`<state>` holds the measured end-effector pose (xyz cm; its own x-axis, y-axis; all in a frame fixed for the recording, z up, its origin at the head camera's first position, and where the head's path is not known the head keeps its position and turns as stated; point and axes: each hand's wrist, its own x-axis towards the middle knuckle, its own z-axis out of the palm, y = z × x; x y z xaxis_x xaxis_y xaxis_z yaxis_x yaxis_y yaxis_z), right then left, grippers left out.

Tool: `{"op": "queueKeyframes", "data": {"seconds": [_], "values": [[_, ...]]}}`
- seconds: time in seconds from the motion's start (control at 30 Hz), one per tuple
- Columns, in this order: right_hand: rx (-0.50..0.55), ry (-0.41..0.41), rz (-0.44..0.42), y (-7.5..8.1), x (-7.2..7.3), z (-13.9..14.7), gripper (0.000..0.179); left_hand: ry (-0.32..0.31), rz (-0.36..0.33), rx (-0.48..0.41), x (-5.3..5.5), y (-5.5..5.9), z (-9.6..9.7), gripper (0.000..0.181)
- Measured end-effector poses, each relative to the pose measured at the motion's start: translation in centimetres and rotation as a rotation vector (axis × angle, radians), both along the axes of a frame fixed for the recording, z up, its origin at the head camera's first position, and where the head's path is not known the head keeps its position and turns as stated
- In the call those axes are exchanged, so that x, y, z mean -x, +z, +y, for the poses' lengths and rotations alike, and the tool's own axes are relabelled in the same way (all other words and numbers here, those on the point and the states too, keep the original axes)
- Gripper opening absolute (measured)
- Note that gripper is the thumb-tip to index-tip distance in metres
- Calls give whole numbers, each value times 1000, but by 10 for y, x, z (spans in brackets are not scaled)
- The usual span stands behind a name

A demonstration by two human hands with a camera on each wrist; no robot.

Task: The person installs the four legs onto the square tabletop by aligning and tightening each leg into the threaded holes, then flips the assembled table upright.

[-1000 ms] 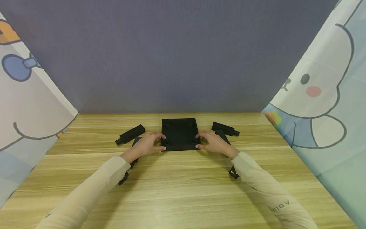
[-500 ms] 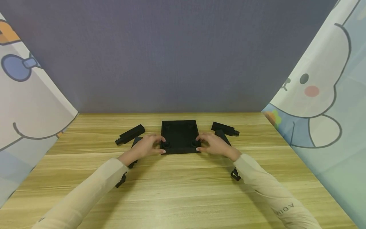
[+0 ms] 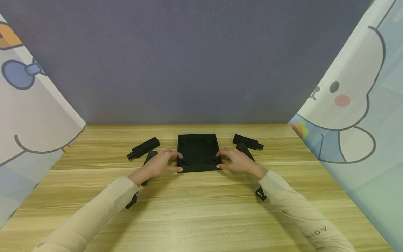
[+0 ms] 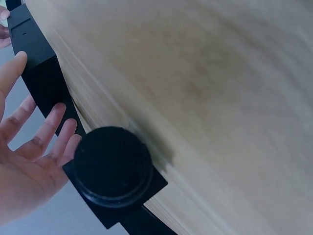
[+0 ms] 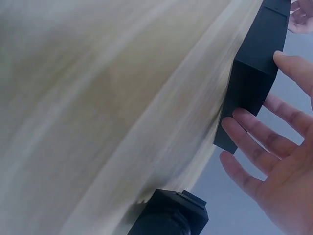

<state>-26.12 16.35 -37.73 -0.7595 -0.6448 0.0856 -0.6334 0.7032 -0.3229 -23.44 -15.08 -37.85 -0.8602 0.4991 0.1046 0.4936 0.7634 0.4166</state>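
Observation:
A black square tray-like panel [image 3: 197, 150] with a raised rim and round sockets in its corners lies on the wooden table. My left hand [image 3: 158, 164] grips its near left corner, thumb on the front face and forefinger over the rim by a socket. At the near right corner my right hand [image 3: 237, 162] grips it the same way. In the left wrist view, fingertips meet the panel's side wall [image 4: 44, 85]; the right wrist view shows the thumb on the panel's edge [image 5: 252, 73] and fingers along its side. The underside is hidden.
Black square bars with narrower, stepped round ends lie on both sides: one at far left [image 3: 145, 147], one at far right [image 3: 248, 142]. A second bar on the left [image 3: 151, 154] and one on the right [image 3: 245, 150] are partly hidden by my hands. A grey partition [image 3: 189, 70] stands behind.
The panel has slid a little toward me, with both hands moving along at its near corners. The bars at the far left and far right have stayed put.

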Motion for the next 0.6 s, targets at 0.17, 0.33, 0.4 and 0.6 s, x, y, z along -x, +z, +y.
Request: {"op": "queueKeyframes", "data": {"seconds": [0.17,0.33,0.4,0.6], "values": [[5,11,-11,1,-2,1,37,-6,-2,-11,-3,0,0,41],[5,23,0,0,-2,1,38,-1,-9,-18,-3,-2,0,41],[2,26,4,0,-1,1,38,7,-17,-21,-3,-2,0,41],[-12,30,7,1,-1,1,38,15,-25,-28,-5,-1,1,41]]}}
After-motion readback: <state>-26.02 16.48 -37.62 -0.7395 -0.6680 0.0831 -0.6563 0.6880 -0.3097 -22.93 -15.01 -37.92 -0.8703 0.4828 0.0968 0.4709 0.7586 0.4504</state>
